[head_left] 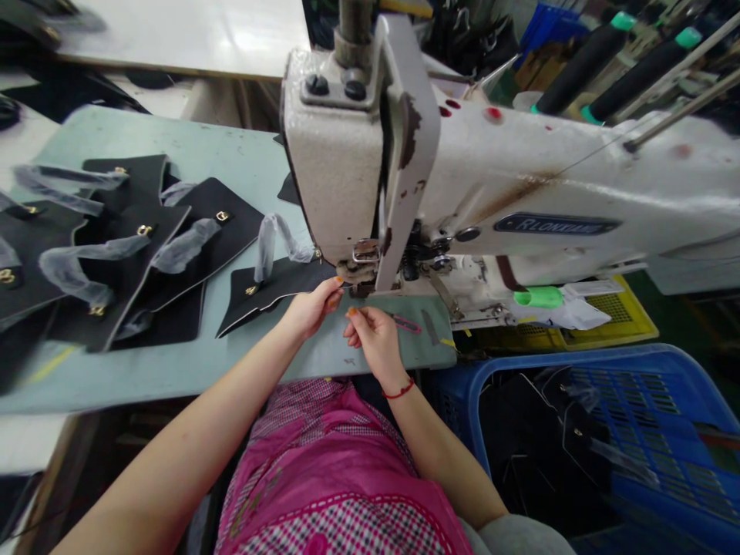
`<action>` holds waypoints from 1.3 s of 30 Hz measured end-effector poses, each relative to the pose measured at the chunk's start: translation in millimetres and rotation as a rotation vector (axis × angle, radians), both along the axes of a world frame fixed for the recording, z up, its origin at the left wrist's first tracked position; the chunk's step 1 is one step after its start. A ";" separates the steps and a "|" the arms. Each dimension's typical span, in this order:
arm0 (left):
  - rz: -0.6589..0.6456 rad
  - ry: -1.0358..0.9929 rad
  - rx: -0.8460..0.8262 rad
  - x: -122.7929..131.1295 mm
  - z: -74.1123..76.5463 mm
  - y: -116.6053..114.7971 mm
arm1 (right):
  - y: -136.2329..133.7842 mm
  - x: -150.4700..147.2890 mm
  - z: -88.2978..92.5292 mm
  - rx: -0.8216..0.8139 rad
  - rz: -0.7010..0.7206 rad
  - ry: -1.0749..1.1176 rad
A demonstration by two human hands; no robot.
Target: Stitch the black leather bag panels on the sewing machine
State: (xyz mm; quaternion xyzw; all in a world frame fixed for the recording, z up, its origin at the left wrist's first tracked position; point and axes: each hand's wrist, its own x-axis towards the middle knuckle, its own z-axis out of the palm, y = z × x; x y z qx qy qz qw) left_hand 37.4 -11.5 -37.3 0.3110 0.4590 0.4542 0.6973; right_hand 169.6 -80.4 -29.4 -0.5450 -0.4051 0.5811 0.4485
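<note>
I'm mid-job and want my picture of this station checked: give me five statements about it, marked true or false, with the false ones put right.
1. The left hand's grip is at the right end of a black piece. True.
2. The red bracelet is on the left wrist. False: it is on the right wrist.
3. Two black thread cones with green ends show at upper right. True.
4. The blue basket holds only white cloth. False: it holds black pieces.
5. The black stack at picture left lies on the floor. False: it lies on the pale green work surface.
</note>
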 end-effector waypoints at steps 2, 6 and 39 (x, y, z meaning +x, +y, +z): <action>0.006 0.000 0.015 0.7 1.4 1.6 | -3.8 -0.2 -2.0 -0.016 0.009 0.013; 0.046 0.009 0.026 2.4 4.2 2.3 | -7.2 -0.9 -2.7 -0.034 0.030 0.031; 0.309 -0.023 0.062 35.8 43.0 -88.5 | 1.9 -14.5 -13.9 0.126 -0.137 0.002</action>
